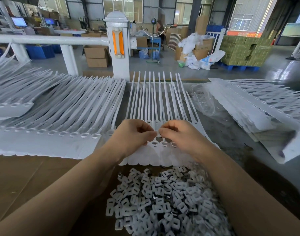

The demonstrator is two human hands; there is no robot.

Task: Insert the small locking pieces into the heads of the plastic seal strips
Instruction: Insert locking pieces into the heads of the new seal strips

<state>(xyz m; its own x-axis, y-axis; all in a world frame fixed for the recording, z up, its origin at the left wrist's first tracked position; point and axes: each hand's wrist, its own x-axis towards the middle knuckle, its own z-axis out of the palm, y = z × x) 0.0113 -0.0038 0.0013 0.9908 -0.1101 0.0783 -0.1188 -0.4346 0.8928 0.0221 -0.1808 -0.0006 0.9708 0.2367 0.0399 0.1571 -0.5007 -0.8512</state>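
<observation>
A joined row of white plastic seal strips (156,155) lies in front of me, tails pointing away, square head openings in a line. My left hand (134,135) and my right hand (176,133) meet over the heads, fingertips together, pinching a small white locking piece (157,134) between them. A heap of white square locking pieces (161,200) with slots lies on the cardboard close to me, between my forearms.
A large spread of seal strips (57,116) covers the table on the left. Another stack of strips (251,106) and a clear plastic bag (205,101) lie on the right. Brown cardboard (26,176) covers the near left. A white railing post (118,46) stands behind the table.
</observation>
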